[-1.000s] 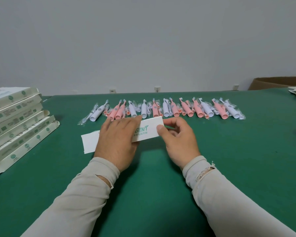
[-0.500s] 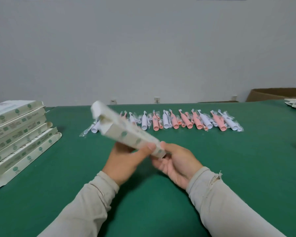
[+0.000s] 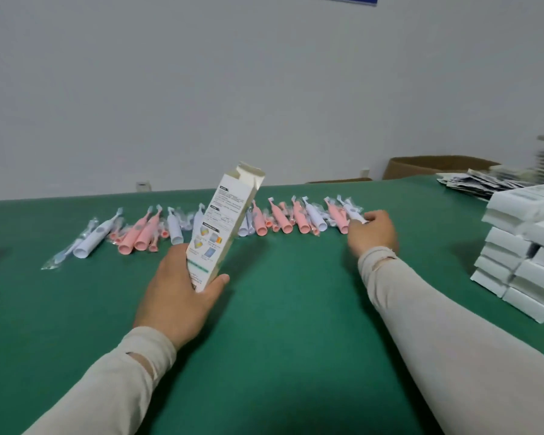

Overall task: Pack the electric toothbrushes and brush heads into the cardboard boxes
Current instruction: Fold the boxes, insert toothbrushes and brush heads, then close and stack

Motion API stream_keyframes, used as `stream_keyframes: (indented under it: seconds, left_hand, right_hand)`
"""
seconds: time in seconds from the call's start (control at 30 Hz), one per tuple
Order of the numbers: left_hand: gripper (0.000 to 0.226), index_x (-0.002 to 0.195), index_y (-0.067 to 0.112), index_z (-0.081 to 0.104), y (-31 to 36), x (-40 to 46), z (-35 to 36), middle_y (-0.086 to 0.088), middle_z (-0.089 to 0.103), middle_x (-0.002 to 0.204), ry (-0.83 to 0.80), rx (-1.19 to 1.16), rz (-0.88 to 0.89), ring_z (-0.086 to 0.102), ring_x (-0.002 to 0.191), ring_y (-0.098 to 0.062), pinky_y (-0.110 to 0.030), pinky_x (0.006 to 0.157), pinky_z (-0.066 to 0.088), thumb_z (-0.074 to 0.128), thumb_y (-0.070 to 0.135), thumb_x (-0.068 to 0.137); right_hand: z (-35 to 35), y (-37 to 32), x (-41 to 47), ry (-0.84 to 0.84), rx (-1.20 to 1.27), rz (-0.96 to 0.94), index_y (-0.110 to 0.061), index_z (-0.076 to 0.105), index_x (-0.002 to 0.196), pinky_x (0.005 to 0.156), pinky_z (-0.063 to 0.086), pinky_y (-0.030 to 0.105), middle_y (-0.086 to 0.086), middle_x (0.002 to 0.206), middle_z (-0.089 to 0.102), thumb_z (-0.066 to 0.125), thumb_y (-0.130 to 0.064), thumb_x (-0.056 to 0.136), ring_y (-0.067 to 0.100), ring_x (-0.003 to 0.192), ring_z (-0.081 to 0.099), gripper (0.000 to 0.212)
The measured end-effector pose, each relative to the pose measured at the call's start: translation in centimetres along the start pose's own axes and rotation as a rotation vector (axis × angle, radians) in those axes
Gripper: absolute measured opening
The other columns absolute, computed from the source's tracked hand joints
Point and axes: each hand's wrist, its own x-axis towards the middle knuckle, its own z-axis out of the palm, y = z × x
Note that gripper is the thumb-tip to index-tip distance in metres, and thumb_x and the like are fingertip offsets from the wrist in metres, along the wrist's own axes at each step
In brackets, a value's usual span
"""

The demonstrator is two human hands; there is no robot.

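My left hand [image 3: 178, 293] grips the lower end of a white printed cardboard box [image 3: 223, 221], held upright and tilted right, its top flaps open. A row of pink and white electric toothbrushes [image 3: 277, 218] in clear plastic wraps lies across the green table [image 3: 280, 309] beyond it. My right hand [image 3: 372, 230] reaches to the right end of the row, and its fingers curl round a white wrapped toothbrush [image 3: 352, 211] there.
A stack of closed white boxes [image 3: 525, 249] stands at the right edge. Behind it lies a pile of dark printed packets [image 3: 481, 180] and a brown carton [image 3: 437, 166]. A grey wall rises behind the table.
The box went from flat on the table under both hands to upright in my left hand alone. My right hand let go and reached right to the toothbrush row. The view swung right.
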Motion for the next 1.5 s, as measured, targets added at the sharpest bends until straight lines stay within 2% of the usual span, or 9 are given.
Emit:
stream_keyframes:
  seconds: [0.07, 0.13, 0.37, 0.5, 0.67, 1.03, 1.17, 1.27, 1.5]
  left_hand:
    - [0.048, 0.102, 0.049, 0.035, -0.8, 0.0, 0.2, 0.015, 0.056, 0.101, 0.044, 0.014, -0.012, 0.057, 0.084, -0.015, -0.033, 0.069, 0.043, 0.076, 0.047, 0.077]
    - [0.047, 0.101, 0.051, 0.036, -1.3, 0.1, 0.2, 0.021, 0.057, 0.095, 0.070, -0.006, -0.016, 0.059, 0.080, -0.007, -0.033, 0.066, 0.046, 0.075, 0.051, 0.075]
    - [0.051, 0.099, 0.069, 0.034, -1.2, 0.2, 0.7, 0.033, 0.055, 0.094, 0.033, -0.033, -0.026, 0.057, 0.078, 0.008, -0.025, 0.061, 0.045, 0.075, 0.055, 0.072]
    - [0.052, 0.102, 0.068, 0.035, -1.2, 0.2, 0.8, 0.034, 0.059, 0.091, 0.047, -0.039, -0.057, 0.053, 0.084, 0.019, -0.022, 0.062, 0.044, 0.075, 0.057, 0.069]
    - [0.053, 0.105, 0.064, 0.038, -1.0, 0.3, 1.0, 0.049, 0.050, 0.102, 0.033, -0.039, -0.075, 0.052, 0.084, 0.020, -0.025, 0.062, 0.044, 0.074, 0.060, 0.067]
    - [0.054, 0.108, 0.060, 0.041, -0.8, 0.0, 0.9, 0.046, 0.053, 0.105, 0.007, -0.044, -0.093, 0.055, 0.086, 0.015, -0.025, 0.065, 0.046, 0.077, 0.056, 0.068]
    - [0.055, 0.107, 0.058, 0.043, -1.1, 0.2, 1.2, 0.043, 0.056, 0.101, 0.029, -0.038, -0.091, 0.057, 0.083, 0.012, -0.028, 0.063, 0.046, 0.078, 0.055, 0.066]
    - [0.054, 0.107, 0.059, 0.042, -1.1, 0.3, 1.2, 0.046, 0.054, 0.102, 0.031, -0.018, -0.089, 0.055, 0.084, 0.014, -0.026, 0.062, 0.046, 0.077, 0.056, 0.065]
    - [0.052, 0.105, 0.063, 0.041, -1.2, 0.4, 1.3, 0.050, 0.051, 0.100, 0.034, 0.003, -0.071, 0.054, 0.085, 0.018, -0.026, 0.061, 0.046, 0.071, 0.067, 0.062]
  right_hand:
    - [0.1, 1.4, 3.6, 0.027, -0.188, -0.063, -0.022, 0.052, 0.137, 0.099, 0.043, 0.038, 0.009, 0.139, 0.053, 0.056, -0.027, 0.093, 0.035, 0.124, 0.052, 0.045]
    - [0.5, 1.8, 6.4, -0.024, -0.316, -0.141, -0.025, 0.046, 0.146, 0.108, 0.038, 0.042, 0.008, 0.151, 0.045, 0.054, -0.030, 0.095, 0.037, 0.134, 0.044, 0.052]
    - [3.4, 1.6, 13.2, -0.258, -0.550, -0.255, -0.036, 0.055, 0.141, 0.115, 0.034, 0.037, -0.001, 0.153, 0.048, 0.049, -0.030, 0.098, 0.032, 0.140, 0.041, 0.044]
    - [4.5, 2.1, 15.7, -0.368, -0.680, -0.275, -0.034, 0.054, 0.142, 0.120, 0.028, 0.039, -0.002, 0.158, 0.040, 0.042, -0.026, 0.101, 0.033, 0.145, 0.034, 0.044]
    - [5.6, 2.5, 17.4, -0.408, -0.633, -0.247, -0.031, 0.049, 0.144, 0.115, 0.033, 0.038, 0.007, 0.154, 0.046, 0.036, -0.022, 0.099, 0.036, 0.138, 0.041, 0.047]
    - [5.5, 3.1, 18.0, -0.264, -0.682, -0.267, -0.018, 0.058, 0.123, 0.093, 0.044, 0.036, 0.014, 0.131, 0.059, 0.046, -0.024, 0.097, 0.038, 0.117, 0.054, 0.029]
    - [5.6, 3.4, 18.6, -0.336, -0.726, -0.363, -0.025, 0.042, 0.148, 0.110, 0.035, 0.041, 0.006, 0.157, 0.040, 0.037, -0.032, 0.101, 0.034, 0.137, 0.044, 0.048]
    - [5.7, 3.0, 19.0, -0.439, -0.824, -0.368, -0.032, 0.031, 0.155, 0.115, 0.030, 0.040, 0.002, 0.162, 0.033, 0.029, -0.037, 0.104, 0.030, 0.144, 0.037, 0.052]
    - [5.7, 2.6, 19.6, -0.354, -0.815, -0.304, -0.011, 0.053, 0.142, 0.105, 0.042, 0.039, 0.016, 0.148, 0.049, 0.030, -0.041, 0.107, 0.035, 0.127, 0.053, 0.051]
